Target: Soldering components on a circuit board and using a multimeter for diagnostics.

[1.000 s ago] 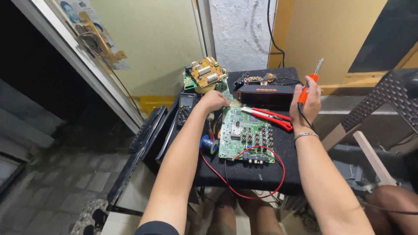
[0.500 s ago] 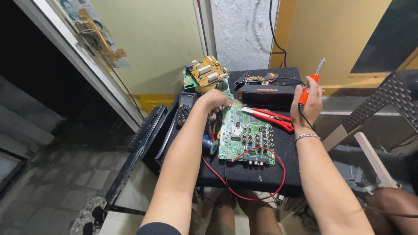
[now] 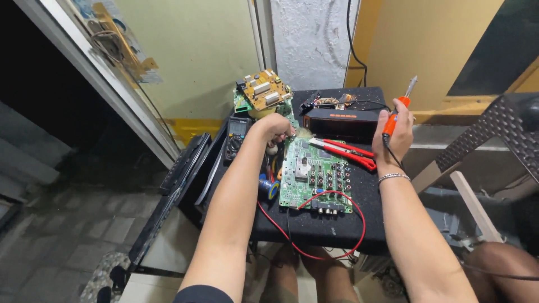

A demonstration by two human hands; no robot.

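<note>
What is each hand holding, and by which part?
Right hand grips an orange-handled screwdriver by its handle. Left hand rests at the green circuit board; any hold cannot be told.

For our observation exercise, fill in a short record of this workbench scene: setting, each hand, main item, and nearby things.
setting: small black table by a wall
left hand: resting at the top left corner of the green circuit board
right hand: raised, gripping an orange-handled tool, tip up
on the board: red pliers, red wire
nearby: multimeter, tan circuit board, black box
</note>
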